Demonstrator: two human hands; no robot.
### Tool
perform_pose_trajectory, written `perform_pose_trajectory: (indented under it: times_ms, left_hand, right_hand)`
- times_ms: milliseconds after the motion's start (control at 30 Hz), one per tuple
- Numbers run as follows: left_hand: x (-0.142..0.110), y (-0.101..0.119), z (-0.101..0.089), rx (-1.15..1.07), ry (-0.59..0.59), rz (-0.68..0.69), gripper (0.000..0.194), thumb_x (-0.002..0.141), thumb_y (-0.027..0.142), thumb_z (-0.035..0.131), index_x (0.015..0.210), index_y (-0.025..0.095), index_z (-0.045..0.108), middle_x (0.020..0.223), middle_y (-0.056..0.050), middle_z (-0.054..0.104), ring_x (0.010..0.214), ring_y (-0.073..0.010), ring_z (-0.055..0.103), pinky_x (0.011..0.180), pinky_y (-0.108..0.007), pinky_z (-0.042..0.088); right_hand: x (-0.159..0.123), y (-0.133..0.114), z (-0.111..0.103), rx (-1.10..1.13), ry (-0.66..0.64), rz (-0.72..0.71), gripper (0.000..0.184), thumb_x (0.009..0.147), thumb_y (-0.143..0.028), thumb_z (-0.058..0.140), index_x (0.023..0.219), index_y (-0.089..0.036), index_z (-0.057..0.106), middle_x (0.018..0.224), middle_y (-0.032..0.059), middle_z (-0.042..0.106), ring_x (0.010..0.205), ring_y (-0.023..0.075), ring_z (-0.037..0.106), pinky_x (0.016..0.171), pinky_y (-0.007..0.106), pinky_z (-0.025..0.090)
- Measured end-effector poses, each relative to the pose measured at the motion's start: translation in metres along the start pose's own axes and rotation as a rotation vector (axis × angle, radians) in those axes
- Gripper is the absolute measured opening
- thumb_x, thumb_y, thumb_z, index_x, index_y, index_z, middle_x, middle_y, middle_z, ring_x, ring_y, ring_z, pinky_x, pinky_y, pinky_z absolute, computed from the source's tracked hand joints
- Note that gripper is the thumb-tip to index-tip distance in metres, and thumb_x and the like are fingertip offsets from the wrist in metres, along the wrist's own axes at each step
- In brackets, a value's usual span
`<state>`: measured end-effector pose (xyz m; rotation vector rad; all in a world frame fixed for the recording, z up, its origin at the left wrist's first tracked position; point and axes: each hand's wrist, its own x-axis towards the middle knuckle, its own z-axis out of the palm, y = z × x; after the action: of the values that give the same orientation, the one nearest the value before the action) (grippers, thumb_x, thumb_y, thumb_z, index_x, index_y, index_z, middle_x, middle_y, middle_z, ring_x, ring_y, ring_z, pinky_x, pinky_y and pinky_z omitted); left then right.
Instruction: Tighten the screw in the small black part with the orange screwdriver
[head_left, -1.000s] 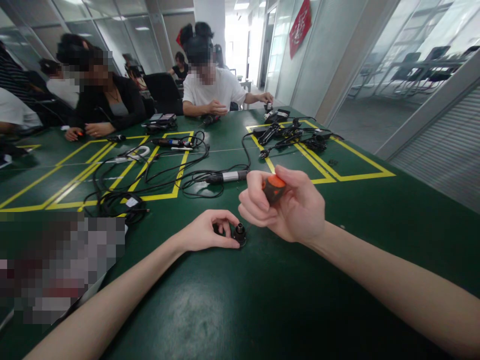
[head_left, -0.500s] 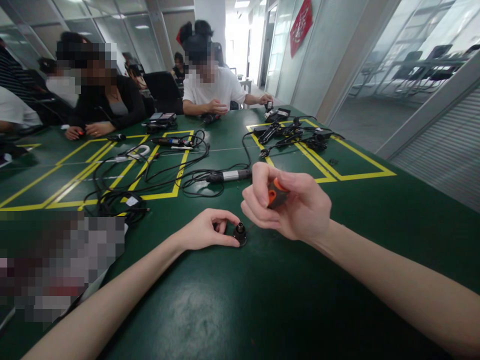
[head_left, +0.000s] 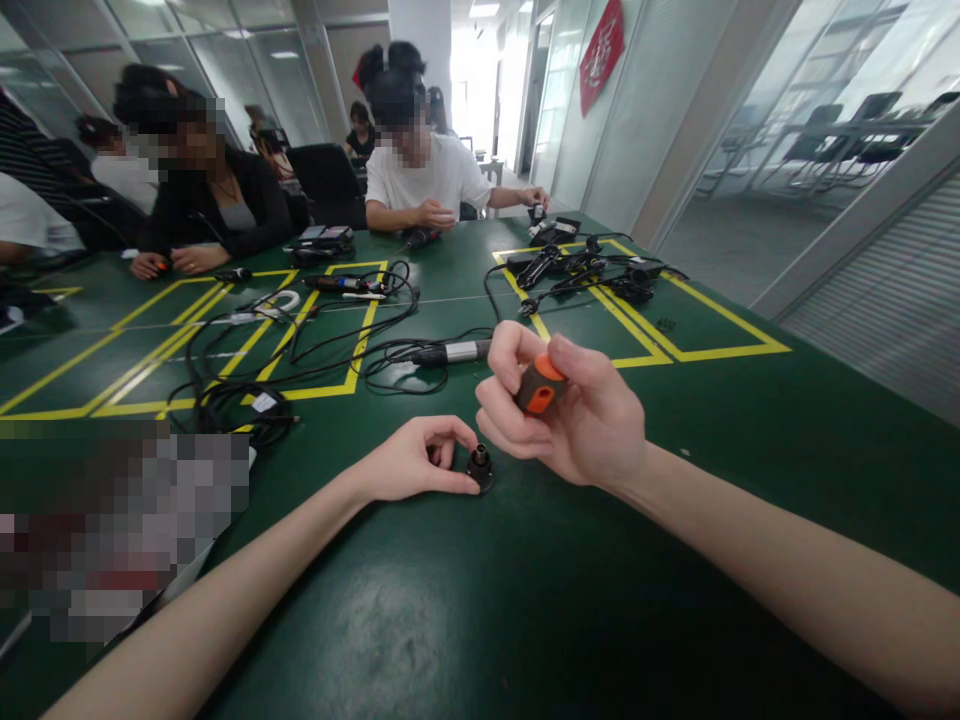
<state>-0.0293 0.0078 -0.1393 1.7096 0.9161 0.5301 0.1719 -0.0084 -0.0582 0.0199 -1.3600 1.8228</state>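
My left hand [head_left: 420, 458] rests on the green table with thumb and fingertips pinching a small black round part [head_left: 480, 468]. This part stands upright and has a narrow metal neck on top. Raised above the table, to the right of it, my right hand [head_left: 574, 405] has its fingers wrapped round a short grey-and-orange screwdriver handle [head_left: 541, 387]. No shaft shows; the far side of the handle is hidden by the fingers. The handle and the black part are apart.
Beyond my hands lies a black-and-silver power tool [head_left: 450, 352] with a cord. Coiled black cables [head_left: 244, 412] are on the left, and black adapters and cords [head_left: 577, 268] further back. Two people sit across the table [head_left: 360, 640]. A blurred-out item [head_left: 150, 530] lies front left.
My right hand has moved slightly left and turned, so more of the handle's orange end shows. My left hand keeps its hold on the black part.
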Motion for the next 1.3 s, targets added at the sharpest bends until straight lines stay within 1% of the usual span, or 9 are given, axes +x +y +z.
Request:
perform_pose_trajectory:
  times_ms: [167,333,467,567,667,833,1000,1133,1300]
  left_hand:
    - [-0.001,-0.004,0.001,-0.01,0.009,0.003,0.043,0.068,0.04,0.091,0.097,0.014,0.073,0.063,0.007,0.055,0.06,-0.0095,0.046,0.059,-0.023,0.033]
    - [-0.002,-0.004,0.0,0.001,0.008,0.02,0.041,0.07,0.04,0.09,0.096,0.013,0.073,0.061,0.008,0.053,0.058,-0.0087,0.045,0.059,-0.023,0.033]
    - [-0.002,-0.002,0.0,0.028,0.003,0.028,0.041,0.071,0.041,0.09,0.097,0.013,0.074,0.06,0.008,0.051,0.057,-0.0082,0.042,0.057,-0.022,0.031]
    - [-0.002,-0.001,0.0,0.03,0.001,0.022,0.04,0.071,0.04,0.09,0.097,0.013,0.074,0.06,0.008,0.049,0.057,-0.0079,0.039,0.056,-0.022,0.029]
    - [-0.002,0.0,0.001,0.022,0.0,0.021,0.04,0.071,0.039,0.09,0.097,0.013,0.075,0.059,0.009,0.047,0.056,-0.0078,0.038,0.056,-0.022,0.028]
    - [-0.002,0.002,0.0,0.037,-0.01,0.008,0.044,0.071,0.039,0.089,0.104,0.013,0.077,0.059,0.009,0.047,0.056,-0.0078,0.037,0.055,-0.022,0.028]
    - [-0.002,0.007,-0.003,0.044,-0.07,-0.014,0.049,0.073,0.037,0.087,0.115,0.013,0.077,0.066,0.005,0.059,0.062,-0.0099,0.049,0.062,-0.024,0.034]
    - [0.001,0.007,-0.007,-0.026,-0.083,0.019,0.039,0.072,0.033,0.086,0.105,0.014,0.077,0.08,-0.001,0.072,0.072,-0.013,0.06,0.066,-0.025,0.038]
    - [0.004,0.0,-0.01,-0.12,-0.109,0.003,0.033,0.071,0.033,0.089,0.097,0.015,0.078,0.092,-0.005,0.078,0.075,-0.0129,0.063,0.072,-0.026,0.046]
  right_hand:
    - [0.0,-0.001,0.003,-0.027,-0.009,0.003,0.038,0.105,-0.047,0.052,0.081,-0.018,0.053,0.055,-0.0076,0.044,0.04,0.0076,0.037,0.04,0.019,0.033]
    - [0.002,-0.002,0.004,-0.02,0.04,0.055,0.055,0.107,-0.057,0.044,0.069,-0.018,0.049,0.05,-0.0092,0.031,0.04,0.0059,0.024,0.039,0.018,0.022]
    - [0.003,-0.002,0.0,0.003,0.024,0.025,0.061,0.106,-0.063,0.043,0.064,-0.019,0.046,0.049,-0.0099,0.025,0.04,0.0054,0.019,0.04,0.019,0.019]
    - [0.002,-0.003,-0.002,0.003,-0.004,-0.006,0.057,0.104,-0.063,0.047,0.067,-0.019,0.046,0.051,-0.01,0.025,0.041,0.0055,0.018,0.041,0.019,0.02]
    - [0.001,-0.002,-0.002,-0.003,0.017,-0.01,0.044,0.102,-0.056,0.054,0.078,-0.02,0.047,0.052,-0.0112,0.028,0.042,0.0058,0.017,0.044,0.019,0.021]
    - [0.0,-0.002,-0.001,-0.019,0.034,-0.02,0.032,0.101,-0.048,0.057,0.086,-0.022,0.046,0.054,-0.011,0.036,0.041,0.006,0.023,0.043,0.018,0.023]
    - [0.003,-0.004,0.0,-0.098,0.058,-0.016,0.044,0.103,-0.054,0.053,0.076,-0.019,0.051,0.056,-0.0067,0.041,0.043,0.0075,0.032,0.041,0.02,0.029]
    - [0.004,-0.004,0.001,-0.096,0.086,0.006,0.054,0.105,-0.059,0.048,0.069,-0.019,0.049,0.052,-0.0075,0.034,0.042,0.0075,0.027,0.04,0.02,0.024]
    - [0.003,-0.002,0.002,-0.061,0.049,0.007,0.048,0.105,-0.057,0.047,0.074,-0.02,0.049,0.051,-0.0094,0.029,0.042,0.0073,0.022,0.043,0.021,0.021]
